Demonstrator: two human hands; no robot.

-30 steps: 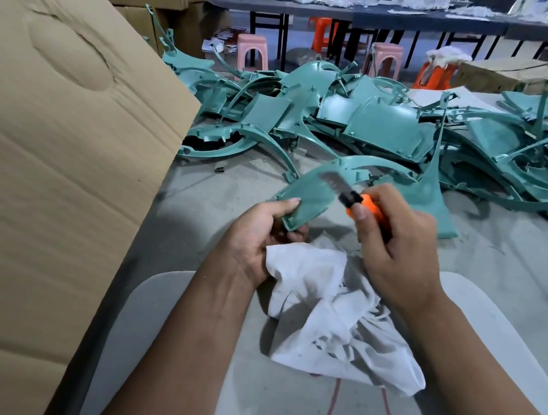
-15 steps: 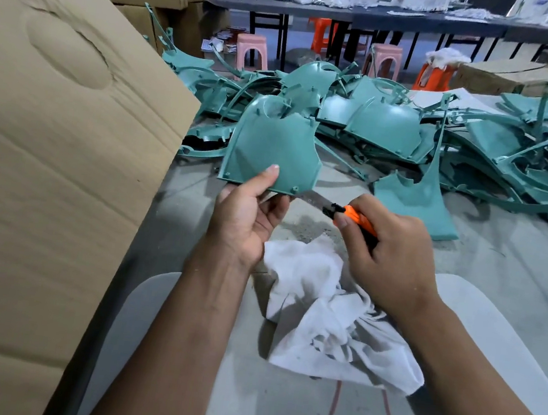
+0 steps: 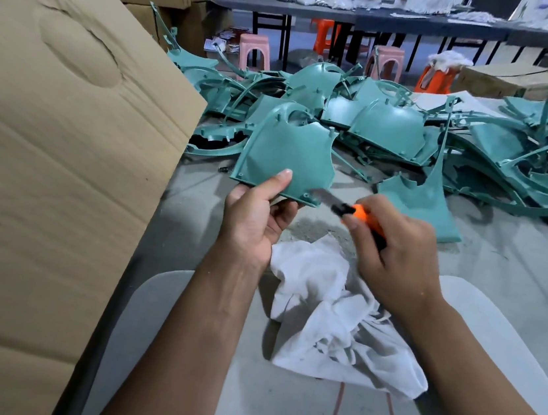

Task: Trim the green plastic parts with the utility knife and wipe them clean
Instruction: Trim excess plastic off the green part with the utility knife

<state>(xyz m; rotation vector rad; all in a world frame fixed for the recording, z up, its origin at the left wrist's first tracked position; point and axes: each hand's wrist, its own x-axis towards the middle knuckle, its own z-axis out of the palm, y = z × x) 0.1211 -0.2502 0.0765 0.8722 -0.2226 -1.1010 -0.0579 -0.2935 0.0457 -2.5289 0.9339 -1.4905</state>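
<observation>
My left hand [image 3: 256, 212] pinches the lower edge of a flat green plastic panel [image 3: 286, 153], thumb on its face, holding it upright in front of me. My right hand [image 3: 394, 256] grips an orange utility knife [image 3: 364, 218]. Its extended blade [image 3: 324, 196] touches the panel's bottom right corner. A crumpled white cloth [image 3: 338, 322] lies on my lap below both hands.
A big heap of green plastic parts [image 3: 395, 132] covers the grey floor ahead, one loose panel [image 3: 422, 198] just right of the knife. A large cardboard box [image 3: 47, 162] stands close on the left. Stools, cartons and a long table fill the background.
My left hand turned the panel from flat and low to upright, facing me. The knife shifted from above the part to its bottom right edge.
</observation>
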